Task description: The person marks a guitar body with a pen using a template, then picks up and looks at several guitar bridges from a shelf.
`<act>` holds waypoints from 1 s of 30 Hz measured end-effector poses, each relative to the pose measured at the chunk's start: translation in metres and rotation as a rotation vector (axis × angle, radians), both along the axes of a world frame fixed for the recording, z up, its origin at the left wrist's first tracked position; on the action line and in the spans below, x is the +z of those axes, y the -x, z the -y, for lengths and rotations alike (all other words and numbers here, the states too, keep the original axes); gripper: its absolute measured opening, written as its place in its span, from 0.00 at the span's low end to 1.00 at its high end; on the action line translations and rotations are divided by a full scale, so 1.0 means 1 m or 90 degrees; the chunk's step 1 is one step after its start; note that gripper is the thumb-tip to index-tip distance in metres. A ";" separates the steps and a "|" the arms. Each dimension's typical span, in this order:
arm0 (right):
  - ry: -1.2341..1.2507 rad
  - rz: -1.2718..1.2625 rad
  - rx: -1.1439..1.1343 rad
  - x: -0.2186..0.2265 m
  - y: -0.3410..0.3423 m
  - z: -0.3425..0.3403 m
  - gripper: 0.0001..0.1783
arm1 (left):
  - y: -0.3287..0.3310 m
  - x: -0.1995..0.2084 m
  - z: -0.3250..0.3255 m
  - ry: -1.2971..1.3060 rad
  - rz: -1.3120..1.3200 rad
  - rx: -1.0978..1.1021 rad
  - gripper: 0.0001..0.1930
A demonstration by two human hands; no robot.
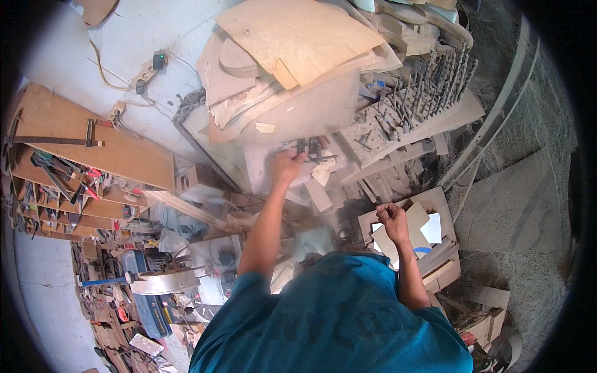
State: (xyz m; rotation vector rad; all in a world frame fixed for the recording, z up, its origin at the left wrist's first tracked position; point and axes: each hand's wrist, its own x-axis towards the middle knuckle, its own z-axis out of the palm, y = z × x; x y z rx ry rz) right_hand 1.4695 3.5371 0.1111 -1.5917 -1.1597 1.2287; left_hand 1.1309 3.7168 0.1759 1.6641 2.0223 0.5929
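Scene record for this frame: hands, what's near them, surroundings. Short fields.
left_hand: the left hand reaches to small dark metal pieces; grip unclear
right_hand: the right hand, fingers bent together, near pale flat pieces; contents unclear
right_of_metal_pieces: upright drill bits in a wooden block
above_in_picture: stacked wooden sheets
far_left: wooden shelving with hand tools

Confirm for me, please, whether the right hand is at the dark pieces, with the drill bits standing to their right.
Not quite: the left hand, not the right hand, is at the dark pieces, as the head view shows. The drill bits do stand to their right.
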 end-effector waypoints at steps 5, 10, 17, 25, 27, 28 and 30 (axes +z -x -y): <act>-0.002 0.002 0.004 -0.002 0.002 -0.003 0.18 | 0.010 0.002 -0.002 0.035 0.039 0.033 0.20; 0.002 0.019 0.016 -0.001 0.004 -0.003 0.17 | 0.038 -0.006 0.020 -0.071 0.090 0.060 0.18; 0.011 0.042 0.040 0.010 0.011 -0.003 0.14 | 0.034 0.016 0.076 -0.083 -0.066 0.142 0.16; -0.008 0.055 0.090 0.007 0.017 -0.010 0.21 | 0.005 0.015 0.048 -0.139 -0.068 0.052 0.16; -0.016 0.050 0.078 0.005 0.017 -0.009 0.21 | -0.011 0.027 0.038 -0.080 -0.066 0.008 0.17; -0.022 0.048 0.073 0.004 0.016 -0.009 0.21 | -0.016 0.031 0.034 -0.058 -0.098 0.005 0.18; 0.007 0.047 0.074 0.009 0.015 -0.007 0.21 | -0.020 0.030 0.029 -0.076 -0.116 0.018 0.18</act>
